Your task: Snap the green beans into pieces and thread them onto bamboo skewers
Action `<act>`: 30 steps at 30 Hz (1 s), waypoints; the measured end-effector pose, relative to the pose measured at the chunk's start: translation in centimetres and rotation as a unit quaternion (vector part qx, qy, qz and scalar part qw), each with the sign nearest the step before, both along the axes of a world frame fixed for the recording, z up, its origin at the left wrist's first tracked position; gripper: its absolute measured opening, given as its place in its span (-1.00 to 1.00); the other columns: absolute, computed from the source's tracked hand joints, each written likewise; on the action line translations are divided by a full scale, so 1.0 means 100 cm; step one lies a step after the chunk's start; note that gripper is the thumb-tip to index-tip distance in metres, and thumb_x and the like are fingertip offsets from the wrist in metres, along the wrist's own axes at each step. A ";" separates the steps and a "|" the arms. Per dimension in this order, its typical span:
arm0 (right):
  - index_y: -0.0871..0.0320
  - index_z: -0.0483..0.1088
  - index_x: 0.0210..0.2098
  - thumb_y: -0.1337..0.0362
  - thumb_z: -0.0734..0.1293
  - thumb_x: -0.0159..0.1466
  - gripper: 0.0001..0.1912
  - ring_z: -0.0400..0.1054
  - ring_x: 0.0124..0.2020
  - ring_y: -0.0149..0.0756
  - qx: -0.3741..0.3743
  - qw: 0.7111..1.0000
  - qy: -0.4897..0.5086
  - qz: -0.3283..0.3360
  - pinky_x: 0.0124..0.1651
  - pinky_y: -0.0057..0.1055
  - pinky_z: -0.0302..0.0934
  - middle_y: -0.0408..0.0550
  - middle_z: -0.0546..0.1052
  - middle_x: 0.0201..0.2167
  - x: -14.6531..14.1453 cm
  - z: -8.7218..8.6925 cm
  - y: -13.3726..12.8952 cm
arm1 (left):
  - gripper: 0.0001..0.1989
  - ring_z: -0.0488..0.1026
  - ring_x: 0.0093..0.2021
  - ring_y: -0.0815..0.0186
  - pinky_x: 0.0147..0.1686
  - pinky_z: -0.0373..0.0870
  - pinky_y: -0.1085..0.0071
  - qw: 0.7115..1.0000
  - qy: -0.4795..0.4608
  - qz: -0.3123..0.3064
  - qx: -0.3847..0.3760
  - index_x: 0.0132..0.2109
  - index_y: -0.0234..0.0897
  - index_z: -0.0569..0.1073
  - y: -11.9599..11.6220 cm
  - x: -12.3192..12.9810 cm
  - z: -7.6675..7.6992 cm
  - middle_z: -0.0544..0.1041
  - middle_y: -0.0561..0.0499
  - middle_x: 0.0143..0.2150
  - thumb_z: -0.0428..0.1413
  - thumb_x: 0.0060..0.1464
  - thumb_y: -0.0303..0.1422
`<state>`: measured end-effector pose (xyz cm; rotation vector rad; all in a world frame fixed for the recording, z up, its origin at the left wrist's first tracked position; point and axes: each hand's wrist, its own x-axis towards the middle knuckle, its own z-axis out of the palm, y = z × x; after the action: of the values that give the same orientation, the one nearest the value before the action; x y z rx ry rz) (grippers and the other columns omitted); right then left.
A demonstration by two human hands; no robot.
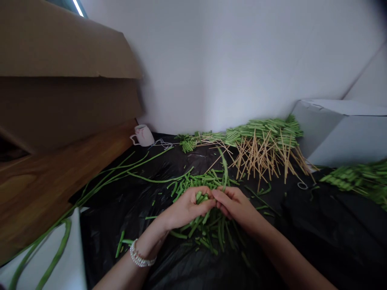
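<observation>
A: Our left hand [195, 203] is closed around a small bunch of green bean pieces [201, 197], and our right hand [232, 203] is pinched on a long green bean [225, 167], right?

B: Yes. Our fingertips meet, and the bean rises from our right fingers, bending away from us.

A: In the head view, what do we have under the grip?

B: A loose pile of cut beans [184, 185], spread beneath and around our hands on black plastic [121, 219]. We wear a pearly bracelet [140, 255] on our left wrist.

A: And left of the grip?

B: Uncut long beans [111, 177] trail over the plastic and a white surface [71, 257]. Farther out we see a mug [144, 135] beside some thin cord [163, 143], and a big cardboard box [66, 80] next to it.

A: Beyond the grip, to the right?

B: We see a heap of skewered beans [269, 131], their wooden sticks [256, 157] pointing towards us. Behind its right end stands a white box [347, 133], with more bean pieces [359, 177] in front of that.
</observation>
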<state>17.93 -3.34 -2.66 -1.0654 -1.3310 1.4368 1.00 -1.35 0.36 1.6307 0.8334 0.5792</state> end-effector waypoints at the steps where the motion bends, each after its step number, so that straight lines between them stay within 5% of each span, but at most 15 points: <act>1: 0.13 0.28 -0.60 -0.09 0.31 0.22 -0.53 -0.03 -0.73 -0.53 -0.014 0.999 0.033 0.000 -0.64 -0.49 -0.16 -0.30 0.20 -0.77 -0.001 -0.002 0.000 | -0.73 0.14 -0.57 0.49 -0.57 0.07 0.55 1.000 -0.010 0.014 0.004 -0.33 -0.32 0.41 0.000 0.001 -0.001 0.29 0.15 -0.55 0.14 0.13 -0.18; 8: 0.15 0.27 -0.65 -0.06 0.35 0.22 -0.51 -0.02 -0.75 -0.55 -0.035 0.975 0.213 0.044 -0.65 -0.49 -0.17 -0.31 0.16 -0.80 -0.009 -0.003 -0.005 | -0.73 0.18 -0.61 0.51 -0.62 0.10 0.57 0.996 -0.084 0.030 -0.016 -0.36 -0.32 0.41 0.001 0.001 -0.005 0.34 0.13 -0.55 0.20 0.06 -0.18; 14: 0.14 0.27 -0.57 0.03 0.34 0.25 -0.60 0.03 -0.71 -0.53 -0.036 0.954 0.287 0.075 -0.60 -0.48 -0.13 -0.29 0.22 -0.74 -0.011 0.006 -0.008 | -0.63 -0.01 -0.71 0.54 -0.72 -0.05 0.58 0.963 -0.225 0.002 -0.146 -0.41 -0.29 0.32 0.000 0.002 -0.010 0.15 0.23 -0.68 0.21 0.00 -0.07; 19: 0.13 0.21 -0.62 0.05 0.29 0.30 -0.56 -0.07 -0.75 -0.55 -0.023 0.964 0.240 0.115 -0.64 -0.47 -0.23 -0.33 0.12 -0.78 -0.009 0.006 -0.011 | -0.70 -0.04 -0.72 0.57 -0.71 -0.07 0.59 0.931 -0.299 0.044 -0.203 -0.43 -0.26 0.22 0.005 0.003 -0.005 0.21 0.20 -0.64 0.11 0.11 -0.20; 23: 0.13 0.23 -0.62 0.03 0.26 0.33 -0.53 -0.08 -0.76 -0.56 -0.026 0.964 0.159 0.212 -0.66 -0.49 -0.22 -0.33 0.14 -0.78 -0.005 0.005 -0.016 | -0.78 0.01 -0.68 0.56 -0.68 -0.06 0.60 0.937 -0.264 0.092 -0.211 -0.36 -0.29 0.32 0.010 0.001 -0.006 0.20 0.21 -0.64 0.20 0.02 -0.28; 30: 0.13 0.24 -0.62 0.01 0.24 0.34 -0.53 -0.02 -0.75 -0.59 -0.048 0.955 0.035 0.290 -0.67 -0.55 -0.15 -0.33 0.19 -0.76 -0.003 0.006 -0.017 | -0.63 0.11 -0.65 0.53 -0.64 -0.03 0.55 0.967 -0.153 0.016 -0.202 -0.26 -0.37 0.49 0.006 0.000 -0.013 0.24 0.19 -0.68 0.31 -0.07 -0.14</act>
<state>17.66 -5.06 -2.07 -0.6943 -1.6136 1.9610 0.95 -0.79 -0.90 1.1235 0.6942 0.6193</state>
